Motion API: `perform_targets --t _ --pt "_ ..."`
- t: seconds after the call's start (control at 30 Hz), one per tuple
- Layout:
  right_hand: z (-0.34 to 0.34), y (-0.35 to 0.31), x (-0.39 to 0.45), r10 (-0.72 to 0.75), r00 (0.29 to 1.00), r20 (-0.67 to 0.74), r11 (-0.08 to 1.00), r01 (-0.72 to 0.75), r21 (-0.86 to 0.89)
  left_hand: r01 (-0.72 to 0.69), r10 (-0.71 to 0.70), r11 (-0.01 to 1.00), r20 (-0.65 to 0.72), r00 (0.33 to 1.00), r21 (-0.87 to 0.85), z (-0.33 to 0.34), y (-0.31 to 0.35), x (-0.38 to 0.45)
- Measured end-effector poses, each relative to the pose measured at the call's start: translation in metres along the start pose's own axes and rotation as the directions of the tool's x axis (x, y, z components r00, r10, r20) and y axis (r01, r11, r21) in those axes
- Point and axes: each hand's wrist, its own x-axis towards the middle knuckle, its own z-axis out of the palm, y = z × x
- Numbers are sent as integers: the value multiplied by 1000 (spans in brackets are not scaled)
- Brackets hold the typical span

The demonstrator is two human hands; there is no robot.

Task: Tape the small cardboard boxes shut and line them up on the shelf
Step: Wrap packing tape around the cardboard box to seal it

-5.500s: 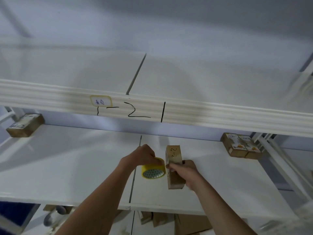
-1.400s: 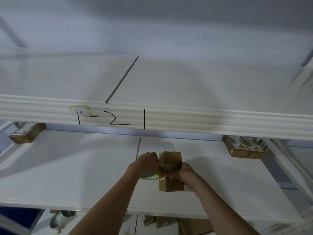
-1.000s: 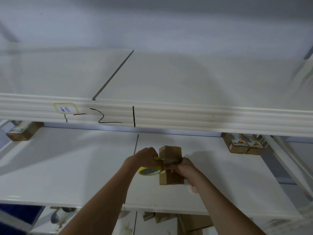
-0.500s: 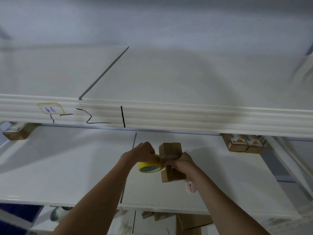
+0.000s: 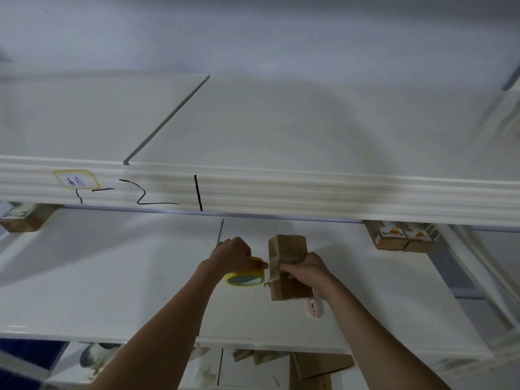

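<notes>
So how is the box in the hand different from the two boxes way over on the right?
The box in the hand is held upright above the shelf by the right hand; the two boxes on the right lie flat, side by side. The held box looks plain brown; those two have white labels with orange pictures. All are small brown cardboard.

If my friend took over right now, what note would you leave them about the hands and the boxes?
Left hand: grips the yellow tape roll, right beside the box.
Right hand: grips the small cardboard box, held upright over the middle shelf, fingers on the tape band across it.
Already on the shelf: two boxes at the back right, one box at the back left.
Done: tape is on the held box.
Left: part the tape from the roll, press it flat, then line this box up on the shelf.
</notes>
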Motion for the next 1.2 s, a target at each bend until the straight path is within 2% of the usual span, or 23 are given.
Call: perform_targets --t 0.1,0.2,0.37,0.53,0.67,0.93,1.07,1.2 --pt "-12 4 -1 19 1000 14 999 -20 50 -86 92 992 59 994 -93 -4 2 -2" --pt "-23 9 -4 23 999 35 998 -25 56 -103 125 982 138 982 -158 -4 2 -2" --pt "-16 14 -6 -2 998 60 999 -1 41 -56 65 989 63 996 -139 1 1 0" --pt "-13 14 -8 -17 996 89 999 14 32 -18 18 1000 -8 1000 2 5 -1 -1" --pt "-15 12 -11 -29 992 123 998 21 65 -36 38 998 -43 998 42 6 4 -3" --pt "-14 15 -14 -56 988 145 964 16 265 -50 48 997 -38 998 -62 -1 11 -5" --pt "-7 10 -14 -77 975 211 916 -14 401 -89 81 991 -82 993 -96 -4 19 -8" --pt "0 6 -15 -59 981 186 945 -5 328 -103 96 992 -101 990 -67 -5 26 -9"
